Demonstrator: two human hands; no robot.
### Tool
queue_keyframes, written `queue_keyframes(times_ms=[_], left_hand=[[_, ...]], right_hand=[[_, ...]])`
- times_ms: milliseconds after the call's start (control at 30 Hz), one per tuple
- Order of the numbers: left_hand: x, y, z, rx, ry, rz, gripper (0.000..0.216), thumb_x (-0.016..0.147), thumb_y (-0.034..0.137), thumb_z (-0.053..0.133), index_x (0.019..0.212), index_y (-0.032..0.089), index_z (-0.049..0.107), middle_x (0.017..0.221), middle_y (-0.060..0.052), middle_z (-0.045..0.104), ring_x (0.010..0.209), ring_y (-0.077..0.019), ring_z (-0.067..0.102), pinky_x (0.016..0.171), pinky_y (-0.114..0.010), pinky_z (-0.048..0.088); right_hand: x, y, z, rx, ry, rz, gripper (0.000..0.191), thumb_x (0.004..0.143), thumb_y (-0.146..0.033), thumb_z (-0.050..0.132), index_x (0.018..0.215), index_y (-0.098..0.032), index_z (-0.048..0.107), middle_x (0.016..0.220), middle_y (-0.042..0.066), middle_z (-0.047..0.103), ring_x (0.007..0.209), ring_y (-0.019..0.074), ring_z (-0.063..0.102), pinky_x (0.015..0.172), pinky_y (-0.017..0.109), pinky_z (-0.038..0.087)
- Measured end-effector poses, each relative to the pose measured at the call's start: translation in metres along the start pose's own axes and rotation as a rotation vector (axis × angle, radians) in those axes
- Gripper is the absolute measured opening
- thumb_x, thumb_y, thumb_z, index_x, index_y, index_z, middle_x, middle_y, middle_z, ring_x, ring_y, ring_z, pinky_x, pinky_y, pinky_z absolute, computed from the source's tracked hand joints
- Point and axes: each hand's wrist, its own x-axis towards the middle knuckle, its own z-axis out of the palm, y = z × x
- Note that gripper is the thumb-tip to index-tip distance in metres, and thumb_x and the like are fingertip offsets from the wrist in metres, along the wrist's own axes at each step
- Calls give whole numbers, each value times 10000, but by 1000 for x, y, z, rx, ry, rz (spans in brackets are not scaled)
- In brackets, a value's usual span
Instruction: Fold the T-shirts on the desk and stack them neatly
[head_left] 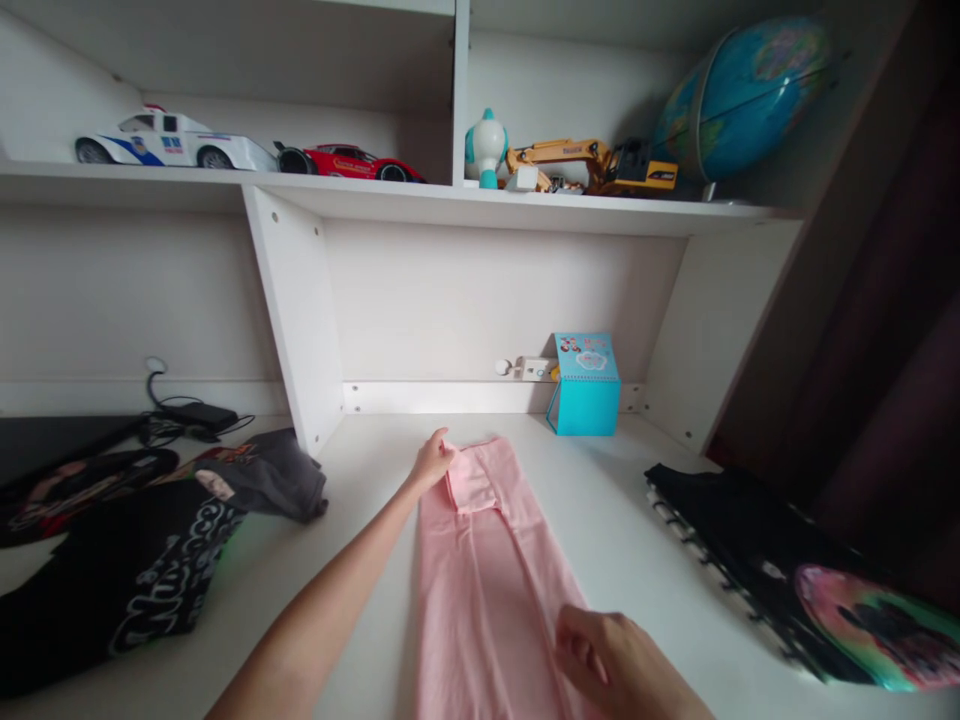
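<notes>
- The long pink cotton garment (487, 570) lies flat on the white desk (645, 540), folded into a narrow strip running away from the person.
- The left hand (431, 462) pinches the far corner, where a small flap is turned over; the right hand (600, 655) rests curled on the near right edge, pinning it.
- I'd say keep the near edge pinned, and draw the far end over evenly so the sides stay lined up.
- The black printed clothes (127, 580) at left lie well apart.
</notes>
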Motion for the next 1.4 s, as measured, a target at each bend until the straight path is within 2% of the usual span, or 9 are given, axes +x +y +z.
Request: queue_keyframes(times_ms=[167, 300, 400, 500, 633, 933, 1133, 1267, 1400], left_hand=[[-29, -22, 2, 120, 71, 25, 449, 872, 214, 351, 1308, 111, 368, 1269, -130, 519, 1129, -183, 511, 983, -334, 366], [-34, -23, 6, 198, 64, 43, 443, 883, 231, 331, 1315, 137, 370, 1351, -118, 449, 1257, -186, 385, 1069, -383, 242], [-35, -20, 7, 351, 30, 15, 473, 883, 281, 345, 1339, 155, 343, 1377, -122, 414, 1299, -242, 315, 1071, -551, 93], [-36, -18, 6, 532, -27, -20, 498, 895, 338, 297, 1366, 177, 292, 1411, -107, 359, 1307, -255, 299, 1032, -634, 66], [-35, -17, 8, 646, -43, -75, 534, 882, 373, 287, 1366, 148, 285, 1436, -112, 301, 1314, -267, 283, 1011, -666, 83], [-34, -13, 8, 672, -80, -135, 526, 875, 279, 242, 1386, 157, 269, 1451, -103, 262, 1322, -285, 258, 996, -677, 103], [-36, -10, 4, 652, -129, -98, 507, 871, 389, 274, 1373, 319, 299, 1457, -61, 269, 1332, -310, 222, 976, -693, 94], [-36, -11, 4, 669, -124, -95, 487, 861, 345, 281, 1338, 314, 372, 1456, -61, 274, 1330, -311, 226, 977, -687, 116], [-35, -12, 7, 679, -105, -88, 497, 860, 315, 268, 1346, 272, 368, 1457, -68, 268, 1328, -308, 232, 977, -689, 118]], right_hand=[[68, 19, -23, -65, 142, -126, 307, 885, -207, 322, 962, -189, 619, 966, 59, 670, 878, 160, 629, 780, 256, 446], [148, 29, -11, -135, 144, -146, 413, 895, -182, 332, 1276, -70, 445, 1344, 160, 440, 1234, 198, 414, 996, 307, 339], [198, 26, 5, -163, 125, -129, 447, 926, -238, 330, 1344, -82, 352, 1416, 160, 330, 1313, 218, 283, 1040, 374, 292], [228, 25, 17, -180, 109, -81, 461, 925, -356, 389, 1341, -159, 354, 1430, 119, 313, 1305, 254, 285, 1038, 488, 265], [240, 37, 25, -204, 64, 14, 497, 902, -450, 411, 1329, -199, 372, 1425, 93, 323, 1294, 273, 299, 1042, 558, 207], [246, 62, 38, -234, 51, 204, 509, 935, -415, 176, 1417, -250, 182, 1489, 70, 182, 1356, 220, 155, 1031, 574, 182], [246, 66, 41, -254, 105, 185, 516, 934, -409, 168, 1417, -228, 193, 1485, 75, 194, 1358, 234, 140, 1028, 599, 139], [246, 60, 41, -285, 150, 95, 528, 936, -409, 181, 1415, -188, 214, 1492, 62, 164, 1372, 184, 45, 1077, 511, 64], [247, 55, 47, -286, 126, 61, 540, 922, -438, 236, 1409, -206, 224, 1484, 61, 194, 1357, 194, 153, 1050, 521, 187]])
